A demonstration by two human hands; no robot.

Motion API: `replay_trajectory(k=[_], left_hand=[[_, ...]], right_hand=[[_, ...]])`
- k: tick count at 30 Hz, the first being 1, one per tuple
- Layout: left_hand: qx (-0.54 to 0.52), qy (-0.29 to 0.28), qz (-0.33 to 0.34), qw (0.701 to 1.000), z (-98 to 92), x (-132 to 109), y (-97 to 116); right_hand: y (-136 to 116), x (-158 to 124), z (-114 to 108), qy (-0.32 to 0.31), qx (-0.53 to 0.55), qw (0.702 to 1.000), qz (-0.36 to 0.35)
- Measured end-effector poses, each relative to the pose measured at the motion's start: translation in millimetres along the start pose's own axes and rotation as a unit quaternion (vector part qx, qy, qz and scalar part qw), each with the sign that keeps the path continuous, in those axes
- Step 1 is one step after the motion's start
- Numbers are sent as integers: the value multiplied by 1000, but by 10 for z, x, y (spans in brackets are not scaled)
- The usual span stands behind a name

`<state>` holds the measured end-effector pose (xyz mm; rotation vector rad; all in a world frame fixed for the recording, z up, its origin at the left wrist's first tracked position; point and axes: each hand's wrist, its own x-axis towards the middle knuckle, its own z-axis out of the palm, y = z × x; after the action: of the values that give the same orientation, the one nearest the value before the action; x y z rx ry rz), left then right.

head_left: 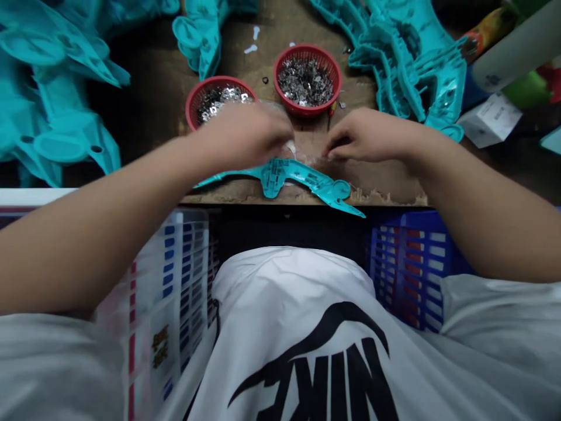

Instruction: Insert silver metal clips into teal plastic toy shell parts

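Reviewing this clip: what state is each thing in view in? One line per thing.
Left hand: fingers curled, blurred, over the moulding; any hold unclear.
Right hand: fingers curled downward, beyond the moulding; any hold unclear.
Teal plastic moulding: lying flat, one end overhanging the bench edge.
Nearer red basket: holds small metal pieces, partly behind the left hand.
Farther red basket: holds small metal pieces, unobstructed.

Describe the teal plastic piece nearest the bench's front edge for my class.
On the workbench, find two red baskets of metal bits. Below them, under the left hand and right hand, one teal plastic piece overhangs the front edge, unlike the heaped ones.
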<state>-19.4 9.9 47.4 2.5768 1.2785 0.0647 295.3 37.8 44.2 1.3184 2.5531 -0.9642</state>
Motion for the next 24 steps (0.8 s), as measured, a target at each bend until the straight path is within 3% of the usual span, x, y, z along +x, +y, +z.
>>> replay_trajectory(k=[3, 6, 8, 13, 18, 24], left_hand=[[103, 0, -186, 977, -388, 53, -207], [126, -83, -275, 950, -445, 105, -509], [115, -110, -270, 950, -344, 129, -692], [56, -58, -250, 965, -169, 125, -917], [-33, -3, -246, 969, -193, 111, -980], [-166, 100, -271, 943, -164, 129, -974]], right_hand=[[-35, -46, -129, 20, -161, 980, 112], [-88, -54, -137, 15, -210, 960, 185], [-108, -35, -80, -1, -208, 963, 170], [27, -2, 78, -34, -192, 979, 66], [308, -16, 96, 32, -153, 987, -33], [222, -53, 9, 45, -109, 993, -3]])
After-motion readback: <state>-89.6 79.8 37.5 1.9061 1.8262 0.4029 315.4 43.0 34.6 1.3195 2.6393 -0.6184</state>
